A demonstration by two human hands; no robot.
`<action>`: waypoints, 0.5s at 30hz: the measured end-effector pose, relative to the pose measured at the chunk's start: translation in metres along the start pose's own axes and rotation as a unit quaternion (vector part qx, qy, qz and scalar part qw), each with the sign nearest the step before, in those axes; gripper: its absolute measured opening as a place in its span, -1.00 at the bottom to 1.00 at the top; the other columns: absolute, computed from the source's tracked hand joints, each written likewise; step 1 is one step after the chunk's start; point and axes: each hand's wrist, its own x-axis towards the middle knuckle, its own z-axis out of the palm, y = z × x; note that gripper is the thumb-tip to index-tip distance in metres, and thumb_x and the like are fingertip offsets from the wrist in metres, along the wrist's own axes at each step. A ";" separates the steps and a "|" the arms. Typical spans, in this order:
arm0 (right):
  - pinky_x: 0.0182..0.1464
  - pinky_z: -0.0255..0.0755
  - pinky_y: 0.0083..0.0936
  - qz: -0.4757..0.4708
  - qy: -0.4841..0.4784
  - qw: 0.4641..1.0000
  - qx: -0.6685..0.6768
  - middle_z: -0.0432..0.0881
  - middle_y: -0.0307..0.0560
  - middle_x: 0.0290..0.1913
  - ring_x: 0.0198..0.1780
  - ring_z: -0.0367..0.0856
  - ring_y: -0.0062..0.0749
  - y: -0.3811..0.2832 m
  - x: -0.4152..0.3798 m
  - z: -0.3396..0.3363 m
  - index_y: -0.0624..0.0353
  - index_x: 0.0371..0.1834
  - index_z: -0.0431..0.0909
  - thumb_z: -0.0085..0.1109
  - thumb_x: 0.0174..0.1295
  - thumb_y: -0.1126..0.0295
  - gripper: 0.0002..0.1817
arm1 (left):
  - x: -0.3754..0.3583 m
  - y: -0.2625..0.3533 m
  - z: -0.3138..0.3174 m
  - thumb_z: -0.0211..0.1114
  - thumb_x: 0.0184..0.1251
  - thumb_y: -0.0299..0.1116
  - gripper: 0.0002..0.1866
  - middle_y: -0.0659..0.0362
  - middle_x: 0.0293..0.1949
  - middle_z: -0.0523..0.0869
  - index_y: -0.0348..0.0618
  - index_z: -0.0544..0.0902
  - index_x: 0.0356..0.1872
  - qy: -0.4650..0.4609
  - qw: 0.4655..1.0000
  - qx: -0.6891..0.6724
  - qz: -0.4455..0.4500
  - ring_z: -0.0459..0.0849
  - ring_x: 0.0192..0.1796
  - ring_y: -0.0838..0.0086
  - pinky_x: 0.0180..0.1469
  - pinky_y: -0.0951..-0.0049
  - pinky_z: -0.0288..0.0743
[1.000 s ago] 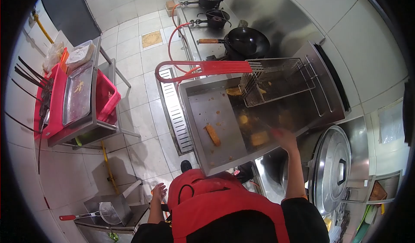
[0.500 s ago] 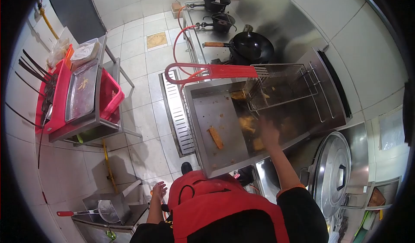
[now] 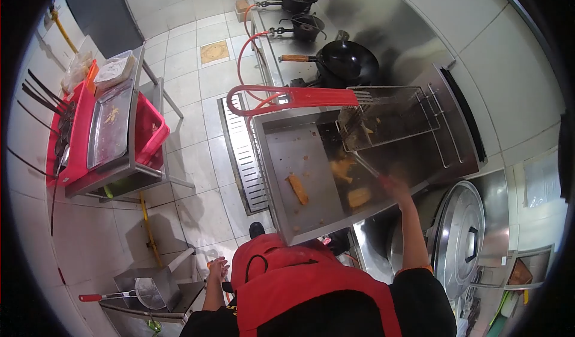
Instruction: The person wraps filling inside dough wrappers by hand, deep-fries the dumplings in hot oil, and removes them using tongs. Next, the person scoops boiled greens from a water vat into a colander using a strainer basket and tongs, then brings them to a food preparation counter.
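My right hand (image 3: pixel 395 188) is closed around a long-handled utensil with a metal shaft (image 3: pixel 366 164). The utensil slants up and left over the fryer (image 3: pixel 428 184), its far end near the wire fry basket (image 3: pixel 392 136); I cannot make out its head. Fried golden pieces (image 3: pixel 359 197) lie in the dark oil section, left of this hand. Another long fried piece (image 3: pixel 297 189) rests on the fryer's bare metal shelf (image 3: pixel 281 151). My left hand (image 3: pixel 219 267) hangs low beside the red apron (image 3: pixel 278 259), fingers loosely bent and apart, holding nothing I can see.
Beyond the fryer stand a wok (image 3: pixel 347 61) and smaller black pans (image 3: pixel 308 28) on burners with orange hoses. A steel cart (image 3: pixel 141 172) on the left holds a metal tray (image 3: pixel 111 124) and a pink bin (image 3: pixel 153 130). A large round lid (image 3: pixel 460 241) stands at right.
My right hand has moved right and slightly down, away from the basket's lower corner. The utensil's shaft now shows clearly. My left hand stays low, almost unchanged.
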 end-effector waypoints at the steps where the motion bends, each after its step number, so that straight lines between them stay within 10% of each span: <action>1: -0.57 0.25 -0.66 0.050 0.009 0.995 0.083 0.48 -0.30 -0.56 -0.61 0.35 -0.66 -0.002 -0.006 -0.003 0.08 -0.08 0.51 0.07 0.08 0.30 -0.69 | 0.003 0.002 0.004 -0.09 0.06 -0.46 -0.67 0.11 -0.28 0.50 -0.18 0.39 -0.08 0.003 1.000 0.001 -0.003 0.49 -0.52 0.49 -0.63 0.61 0.28; 7: -0.75 -0.12 -0.67 0.181 -0.033 0.950 0.250 0.32 -0.36 -0.69 -0.74 0.11 -0.73 0.011 -0.014 -0.004 0.05 -0.20 0.53 0.08 0.08 0.31 -0.78 | 0.000 0.031 0.039 -0.14 0.04 -0.53 -0.62 0.12 -0.27 0.49 -0.17 0.39 -0.05 -0.012 0.999 0.041 0.012 0.47 -0.52 0.50 -0.63 0.62 0.23; 15: -0.25 0.40 -0.41 0.083 0.070 0.981 -0.163 0.58 0.05 -0.26 -0.30 0.56 -0.24 -0.009 -0.025 -0.022 0.16 -0.09 0.51 0.11 0.01 0.20 -0.60 | -0.006 0.037 0.042 -0.10 0.08 -0.48 -0.65 0.11 -0.27 0.49 -0.15 0.38 -0.04 -0.032 0.999 0.033 0.029 0.48 -0.52 0.49 -0.64 0.63 0.25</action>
